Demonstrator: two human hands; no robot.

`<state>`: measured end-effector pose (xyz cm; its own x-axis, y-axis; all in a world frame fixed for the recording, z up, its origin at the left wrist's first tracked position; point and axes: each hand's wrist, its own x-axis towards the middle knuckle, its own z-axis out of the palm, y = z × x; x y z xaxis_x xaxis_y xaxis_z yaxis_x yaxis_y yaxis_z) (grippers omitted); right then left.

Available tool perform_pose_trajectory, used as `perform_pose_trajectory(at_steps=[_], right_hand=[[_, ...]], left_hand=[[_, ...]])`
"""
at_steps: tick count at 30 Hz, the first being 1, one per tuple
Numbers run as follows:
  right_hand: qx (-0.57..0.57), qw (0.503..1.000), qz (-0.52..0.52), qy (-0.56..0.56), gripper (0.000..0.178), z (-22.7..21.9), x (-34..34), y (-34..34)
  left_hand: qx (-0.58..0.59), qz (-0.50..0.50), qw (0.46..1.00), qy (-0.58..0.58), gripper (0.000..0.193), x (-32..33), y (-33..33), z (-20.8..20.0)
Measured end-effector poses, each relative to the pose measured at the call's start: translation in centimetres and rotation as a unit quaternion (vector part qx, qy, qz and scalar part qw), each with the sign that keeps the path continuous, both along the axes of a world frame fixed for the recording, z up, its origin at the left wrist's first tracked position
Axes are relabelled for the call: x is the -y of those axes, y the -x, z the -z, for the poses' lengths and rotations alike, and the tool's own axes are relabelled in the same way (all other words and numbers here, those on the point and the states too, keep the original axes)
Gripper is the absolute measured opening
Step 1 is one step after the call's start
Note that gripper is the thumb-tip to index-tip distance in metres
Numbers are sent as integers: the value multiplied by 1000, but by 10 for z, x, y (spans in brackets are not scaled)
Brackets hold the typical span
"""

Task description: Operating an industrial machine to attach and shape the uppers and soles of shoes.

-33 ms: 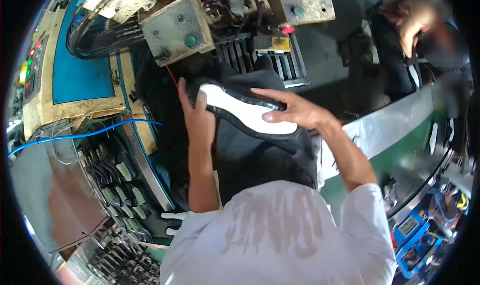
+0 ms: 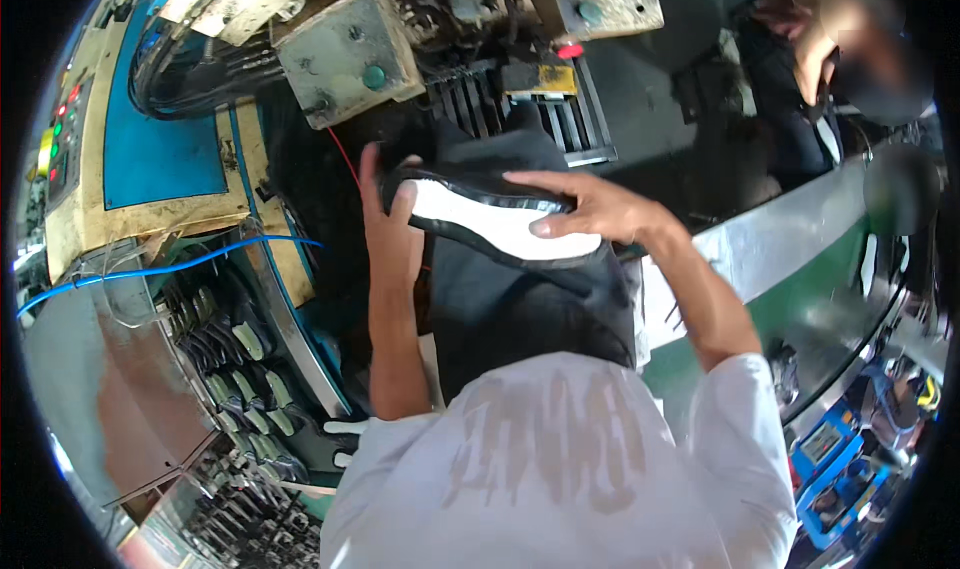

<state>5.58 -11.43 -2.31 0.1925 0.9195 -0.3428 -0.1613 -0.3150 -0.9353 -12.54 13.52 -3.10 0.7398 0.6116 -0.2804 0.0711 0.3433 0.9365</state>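
A black shoe upper with a white sole-shaped bottom (image 2: 490,217) is held between my hands above my lap, its white underside turned up. My left hand (image 2: 393,231) grips its left end, with the thumb on the white surface and the index finger pointing away from me. At the other end, my right hand (image 2: 598,209) clasps the shoe upper. Its thumb presses on the white bottom and its index finger lies along the far black side. The fingers underneath are hidden.
Ahead stands a worn machine with a green-buttoned box (image 2: 345,64), a red button (image 2: 569,50) and a metal grate (image 2: 590,129). Several dark shoe pieces (image 2: 250,394) fill a rack at left. A blue hose (image 2: 170,269) crosses there. Another person's hand (image 2: 815,64) works at far right.
The shoe upper has turned slightly, its left end a little lower and its right end a little higher. Both hands keep their hold.
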Motion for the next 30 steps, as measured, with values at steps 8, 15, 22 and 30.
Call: perform_pose_trajectory(at_steps=[8,15,22,30], right_hand=[[454,890,-1,-40,50,55,31,26],[491,861,95,-91,31,72,17,67],[528,815,202,-127,23,83,15,84],[548,790,238,-141,21,87,10,89]], left_hand=[[-175,298,865,-363,48,55,40,22],[-96,349,788,-499,46,40,16,18],[-108,460,755,-456,43,21,-8,5],[-115,537,692,-468,34,15,-29,-1]])
